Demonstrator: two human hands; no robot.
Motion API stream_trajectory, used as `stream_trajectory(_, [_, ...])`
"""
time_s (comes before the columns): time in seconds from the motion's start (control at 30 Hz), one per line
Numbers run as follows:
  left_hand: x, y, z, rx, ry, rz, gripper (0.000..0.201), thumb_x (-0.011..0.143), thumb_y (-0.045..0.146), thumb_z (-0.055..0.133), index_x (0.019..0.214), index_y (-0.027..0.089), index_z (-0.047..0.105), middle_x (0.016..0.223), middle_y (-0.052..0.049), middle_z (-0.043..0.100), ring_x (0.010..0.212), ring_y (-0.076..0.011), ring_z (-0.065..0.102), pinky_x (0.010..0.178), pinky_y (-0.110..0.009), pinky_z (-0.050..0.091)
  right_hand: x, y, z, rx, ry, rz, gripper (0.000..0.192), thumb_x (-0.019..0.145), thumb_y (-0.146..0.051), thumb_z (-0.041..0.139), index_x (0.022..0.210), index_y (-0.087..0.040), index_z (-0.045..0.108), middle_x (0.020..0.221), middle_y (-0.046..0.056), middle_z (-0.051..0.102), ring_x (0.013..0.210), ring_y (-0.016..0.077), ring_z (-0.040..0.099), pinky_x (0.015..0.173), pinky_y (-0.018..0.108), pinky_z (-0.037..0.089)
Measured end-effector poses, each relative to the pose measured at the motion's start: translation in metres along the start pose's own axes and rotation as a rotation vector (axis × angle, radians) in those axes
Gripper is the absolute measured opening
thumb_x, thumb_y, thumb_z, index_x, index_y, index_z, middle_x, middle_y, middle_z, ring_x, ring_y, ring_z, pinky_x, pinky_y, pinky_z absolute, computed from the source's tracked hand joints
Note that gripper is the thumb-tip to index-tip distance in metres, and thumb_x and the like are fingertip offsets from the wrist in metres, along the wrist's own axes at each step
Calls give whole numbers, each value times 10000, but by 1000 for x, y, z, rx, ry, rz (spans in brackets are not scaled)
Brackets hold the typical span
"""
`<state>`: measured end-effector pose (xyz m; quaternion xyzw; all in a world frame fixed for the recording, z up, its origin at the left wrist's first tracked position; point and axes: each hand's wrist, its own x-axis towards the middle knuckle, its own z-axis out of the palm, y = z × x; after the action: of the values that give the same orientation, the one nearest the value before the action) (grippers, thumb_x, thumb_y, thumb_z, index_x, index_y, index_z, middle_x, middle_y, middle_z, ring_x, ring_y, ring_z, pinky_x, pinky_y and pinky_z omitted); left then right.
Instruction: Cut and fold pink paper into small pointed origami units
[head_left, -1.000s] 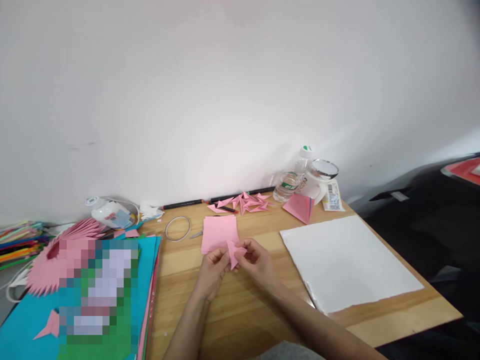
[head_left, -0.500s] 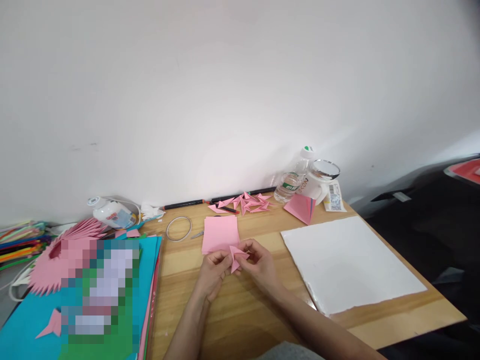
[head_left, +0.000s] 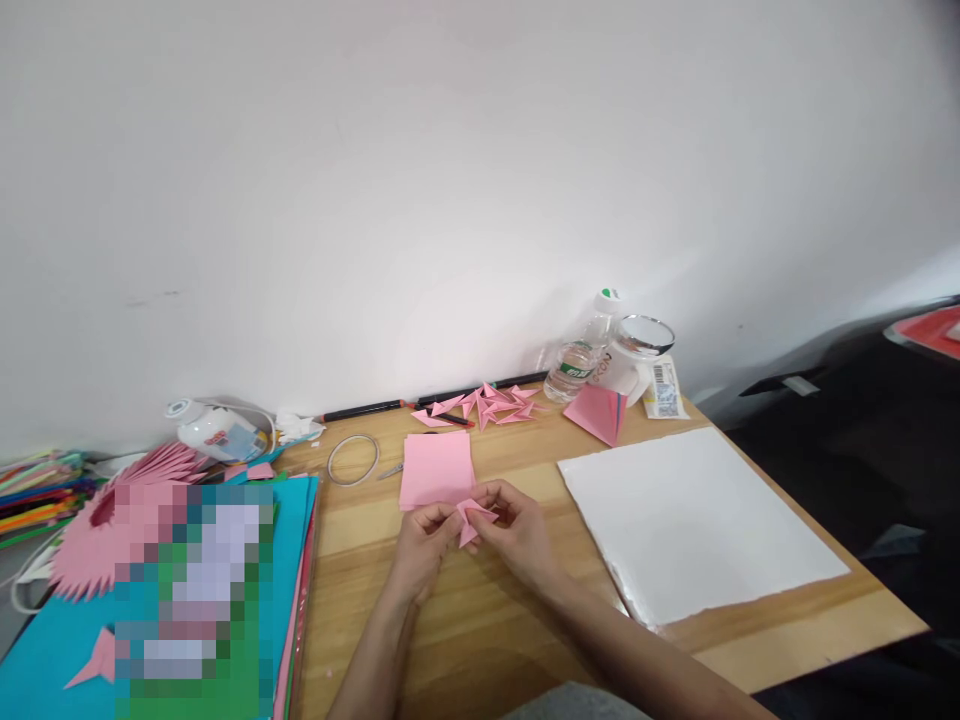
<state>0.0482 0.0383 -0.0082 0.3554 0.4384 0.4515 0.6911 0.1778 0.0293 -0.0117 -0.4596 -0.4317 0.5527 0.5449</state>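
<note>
1. Pink fold (head_left: pixel 469 518): centre of frame, pinched between both hands just above the counter (head_left: pixel 465 620), so each side can be creased.
2. Left hand (head_left: pixel 421 545): fingers closed on the fold's left edge.
3. Right hand (head_left: pixel 517 535): fingers closed on its right edge.
4. Pink sheets (head_left: pixel 436 468): stacked just behind the hands, within reach.
5. White sheet (head_left: pixel 694 520): right of the hands, near the counter edge.
6. Bare wood lies at lower centre; a blue paper stack (head_left: pixel 45 660) bounds the left.
</note>
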Motion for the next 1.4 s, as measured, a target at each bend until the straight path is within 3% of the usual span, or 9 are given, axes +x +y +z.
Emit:
stream_trajectory(0.37, [-1, 0, -1, 20, 14, 27, 330, 598, 436, 786, 595, 131, 659, 502, -11, 604, 479, -130, 544, 518, -248, 458, 2, 0, 0, -26, -8, -21, 215, 747, -371, 660, 843, -178, 658, 752, 36, 684, 597, 142, 604, 523, 254, 502])
stream_trajectory(0.83, [-1, 6, -1, -57, -25, -144, 390, 526, 429, 834, 667, 107, 666, 601, -31, 655, 516, -120, 611, 516, -227, 528, 4, 8, -2, -58, 127, -39, 234, 689, -355, 691, 839, -176, 674, 746, 35, 672, 644, 151, 590, 561, 256, 487])
stream_trajectory(1.07, [-2, 2, -3, -56, -8, -130, 381, 524, 409, 840, 559, 121, 591, 505, -7, 621, 424, -110, 585, 442, -207, 500, 2, 7, -1, -94, 92, -41, 226, 691, -344, 693, 849, -184, 667, 690, 13, 649, 620, 146, 584, 543, 246, 464])
stream_trajectory(1.4, [-1, 5, 0, -108, 56, -139, 385, 471, 379, 869, 647, 100, 672, 610, -23, 669, 529, -117, 642, 521, -195, 544, 7, 11, -4, -44, 134, -48, 213, 701, -343, 695, 818, -169, 656, 746, 30, 653, 664, 146, 568, 617, 264, 458])
